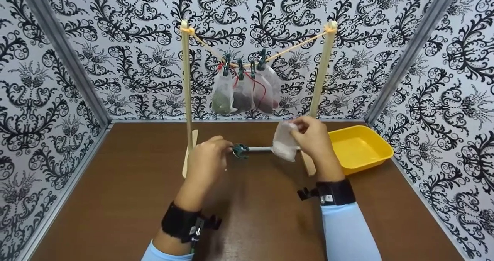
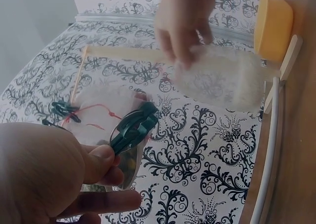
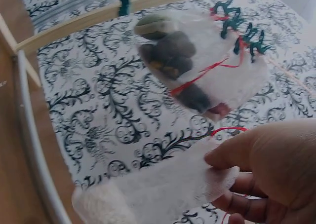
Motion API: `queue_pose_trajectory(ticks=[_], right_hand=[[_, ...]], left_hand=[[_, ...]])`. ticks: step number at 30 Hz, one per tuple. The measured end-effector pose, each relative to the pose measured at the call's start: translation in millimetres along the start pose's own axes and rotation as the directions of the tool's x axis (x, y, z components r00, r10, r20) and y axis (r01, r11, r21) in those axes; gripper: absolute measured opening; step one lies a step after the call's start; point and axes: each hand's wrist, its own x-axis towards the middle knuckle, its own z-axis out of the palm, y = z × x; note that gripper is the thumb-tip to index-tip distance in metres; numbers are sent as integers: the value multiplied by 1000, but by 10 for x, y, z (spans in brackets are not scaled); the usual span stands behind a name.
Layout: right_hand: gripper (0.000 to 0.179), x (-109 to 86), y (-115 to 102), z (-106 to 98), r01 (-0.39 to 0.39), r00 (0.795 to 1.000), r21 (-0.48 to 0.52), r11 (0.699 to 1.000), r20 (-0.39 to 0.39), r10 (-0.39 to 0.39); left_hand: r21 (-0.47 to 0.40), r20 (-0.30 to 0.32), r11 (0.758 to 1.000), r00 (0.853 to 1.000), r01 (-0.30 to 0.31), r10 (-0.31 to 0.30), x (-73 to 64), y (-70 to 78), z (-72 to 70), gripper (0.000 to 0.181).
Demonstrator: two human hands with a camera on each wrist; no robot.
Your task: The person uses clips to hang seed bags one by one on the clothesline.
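Observation:
My left hand pinches a dark green clothespin with a metal ring spring between thumb and forefinger. Between the thumb and fingers of my right hand is the top of a sheer white drawstring bag; whitish contents fill its lower end, and a red cord shows at its top. Behind both hands, several similar bags hang close together from a sagging orange string, held by green clothespins. Greenish, dark and reddish contents show through the hanging bags.
Two wooden posts on wooden feet carry the string, joined low down by a pale rod. A yellow tray stands right of the right post on the brown table. Patterned walls enclose the back and sides.

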Motion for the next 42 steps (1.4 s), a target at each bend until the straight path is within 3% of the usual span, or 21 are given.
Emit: queue_pose_trajectory(ticks=[8, 14, 20, 24, 27, 29, 31, 35, 38, 42], right_hand=[[21, 238, -379, -453, -15, 995, 9, 1000, -99, 15], [16, 484, -729, -697, -12, 993, -29, 1000, -114, 9], [18, 725, -958, -757, 55, 990, -134, 989, -124, -72], [19, 819, -1035, -753, 55, 994, -107, 993, -91, -65], [17, 874, -1069, -748, 63, 993, -99, 993, -90, -72], [15, 903, -1092, -741, 71, 992, -114, 991, -96, -82], [15, 927, -1112, -733, 77, 991, -133, 988, -99, -90], [16, 943, -1147, -709, 75, 990, -163, 984, -108, -94], [15, 946, -1175, -688, 83, 989, -167, 982, -111, -102], [13, 958, -1231, -676, 107, 984, -161, 981, -121, -127]], left_hand=[[6, 3, 1000, 1000, 22, -22, -11, 24, 1, 4], [-5, -4, 1000, 1000, 23, -23, 47, 54, -72, 4], [2, -125, 1000, 992, -5, 5, 210, 182, -258, 7], [20, -225, 997, 971, -73, 76, 555, 390, -417, 11], [66, -272, 992, 954, -112, 126, 966, 561, -525, 13], [110, -264, 988, 956, -104, 130, 1274, 651, -583, 13], [162, -215, 984, 971, -69, 104, 1575, 722, -629, 15], [265, -38, 964, 999, -22, 33, 2044, 803, -636, 24], [309, 59, 950, 998, -39, 22, 2261, 833, -591, 35], [312, 85, 948, 996, -62, 37, 2414, 869, -539, 37]])
